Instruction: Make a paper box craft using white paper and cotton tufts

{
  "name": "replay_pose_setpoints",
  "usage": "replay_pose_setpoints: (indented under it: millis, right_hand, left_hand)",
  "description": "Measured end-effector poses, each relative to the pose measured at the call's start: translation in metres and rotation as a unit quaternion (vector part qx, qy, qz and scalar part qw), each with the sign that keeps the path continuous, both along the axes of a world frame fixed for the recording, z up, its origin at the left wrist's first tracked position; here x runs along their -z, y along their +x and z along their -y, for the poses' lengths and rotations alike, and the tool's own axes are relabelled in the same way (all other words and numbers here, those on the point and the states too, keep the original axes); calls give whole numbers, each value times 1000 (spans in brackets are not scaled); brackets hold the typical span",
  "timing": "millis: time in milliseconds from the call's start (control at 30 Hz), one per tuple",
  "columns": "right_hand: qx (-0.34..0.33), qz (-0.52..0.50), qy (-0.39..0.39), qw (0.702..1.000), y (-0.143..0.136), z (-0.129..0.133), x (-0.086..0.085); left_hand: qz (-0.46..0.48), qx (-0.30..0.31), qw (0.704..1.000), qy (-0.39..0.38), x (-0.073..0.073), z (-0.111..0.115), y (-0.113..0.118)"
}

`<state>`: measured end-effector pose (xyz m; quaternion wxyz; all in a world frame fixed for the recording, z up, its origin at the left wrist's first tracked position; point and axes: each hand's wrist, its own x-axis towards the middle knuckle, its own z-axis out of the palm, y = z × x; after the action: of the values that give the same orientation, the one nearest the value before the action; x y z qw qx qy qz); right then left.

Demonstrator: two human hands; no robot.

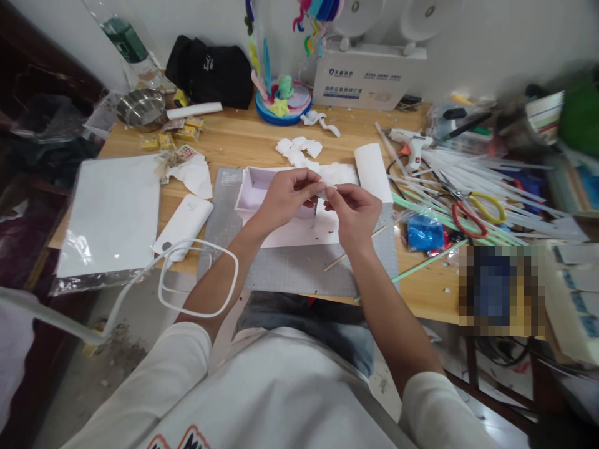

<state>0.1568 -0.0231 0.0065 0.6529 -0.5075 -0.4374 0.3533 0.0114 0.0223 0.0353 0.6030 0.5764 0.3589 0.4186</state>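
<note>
My left hand (294,194) and my right hand (352,207) meet fingertip to fingertip above the work mat. Both are closed in a pinch on one small whitish piece (322,194), mostly covered by the fingers; its kind does not show. Behind and below my left hand stands an open pale lilac box (253,193), partly hidden by that hand. A white sheet (299,237) lies under the box, on the grey cutting mat (290,271). Close to my right wrist, a thin wooden stick (337,260) rests on the mat.
Torn white paper (299,149) and a paper roll (373,171) lie behind the hands. At right are a glue gun (414,149), many glue sticks (496,178) and scissors (470,218). A white power bank (185,224) sits left; a white cable (236,274) loops over my left forearm.
</note>
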Motion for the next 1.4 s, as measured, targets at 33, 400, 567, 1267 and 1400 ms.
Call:
replay_pose_setpoints:
  millis: [33, 400, 567, 1267, 1400]
  right_hand:
    - [13, 31, 17, 999, 0, 1, -1]
    - [32, 99, 58, 993, -1, 5, -5]
    - [10, 27, 13, 1000, -1, 3, -3]
    - [114, 273, 98, 950, 0, 14, -10]
    - [131, 291, 109, 941, 0, 13, -9]
  left_hand:
    - [-2, 1, 1000, 10, 0, 0, 0]
    - [-3, 7, 998, 60, -3, 2, -2]
    - [6, 1, 998, 67, -2, 2, -2]
    - [-11, -15, 998, 60, -8, 4, -1]
    - [-8, -7, 998, 59, -7, 4, -1]
